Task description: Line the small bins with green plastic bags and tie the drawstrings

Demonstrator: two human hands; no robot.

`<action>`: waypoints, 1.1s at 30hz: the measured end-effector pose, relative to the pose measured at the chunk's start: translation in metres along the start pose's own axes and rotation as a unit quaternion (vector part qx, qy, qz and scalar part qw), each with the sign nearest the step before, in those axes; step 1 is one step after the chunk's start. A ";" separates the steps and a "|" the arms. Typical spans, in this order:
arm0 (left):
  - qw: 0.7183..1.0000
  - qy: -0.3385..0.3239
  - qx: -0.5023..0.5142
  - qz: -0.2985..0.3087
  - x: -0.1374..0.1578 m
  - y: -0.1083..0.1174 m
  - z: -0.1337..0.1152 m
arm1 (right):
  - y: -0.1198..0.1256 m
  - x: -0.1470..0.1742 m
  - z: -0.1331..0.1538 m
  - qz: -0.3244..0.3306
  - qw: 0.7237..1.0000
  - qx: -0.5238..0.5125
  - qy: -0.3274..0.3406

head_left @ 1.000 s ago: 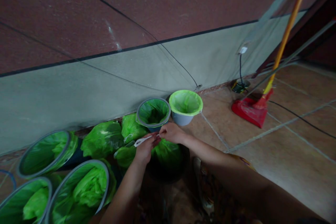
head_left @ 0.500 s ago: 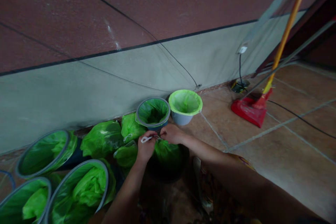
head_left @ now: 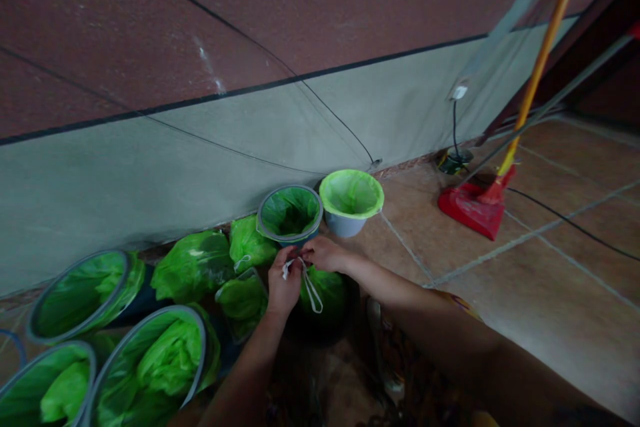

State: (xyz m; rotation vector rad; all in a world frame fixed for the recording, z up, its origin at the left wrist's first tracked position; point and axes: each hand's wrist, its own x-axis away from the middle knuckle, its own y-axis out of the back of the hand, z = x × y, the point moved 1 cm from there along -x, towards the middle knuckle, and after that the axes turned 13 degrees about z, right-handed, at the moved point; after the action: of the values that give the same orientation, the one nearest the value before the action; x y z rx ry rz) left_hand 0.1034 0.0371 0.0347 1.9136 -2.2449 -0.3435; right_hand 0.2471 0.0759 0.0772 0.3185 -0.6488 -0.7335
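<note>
Both hands pinch drawstring over green-bagged bin.

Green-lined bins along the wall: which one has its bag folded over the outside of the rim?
The small bin farthest right: green covers its rim, while the others show bare grey rims.

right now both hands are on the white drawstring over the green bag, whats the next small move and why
Probably pull the two ends apart to snug the tie. The left hand and right hand pinch the drawstring close together, and a slack loop hangs down over the green bag.
</note>
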 end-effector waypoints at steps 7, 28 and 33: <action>0.997 0.071 -0.011 0.033 -0.003 0.008 0.001 | -0.006 -0.005 -0.013 -0.008 0.996 -0.088 0.006; 0.987 0.110 -0.079 0.087 -0.008 0.014 -0.001 | 0.007 0.010 0.011 -0.027 0.981 0.189 -0.025; 0.968 0.135 -0.197 0.077 -0.004 0.022 0.003 | 0.011 0.010 0.007 -0.034 0.958 0.228 -0.169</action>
State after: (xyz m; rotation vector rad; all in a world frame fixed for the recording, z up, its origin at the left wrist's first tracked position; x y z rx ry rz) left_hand 0.0820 0.0449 0.0383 1.4772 -1.9561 -0.4365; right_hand 0.2542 0.0758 0.0919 0.6497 -1.1421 -0.7046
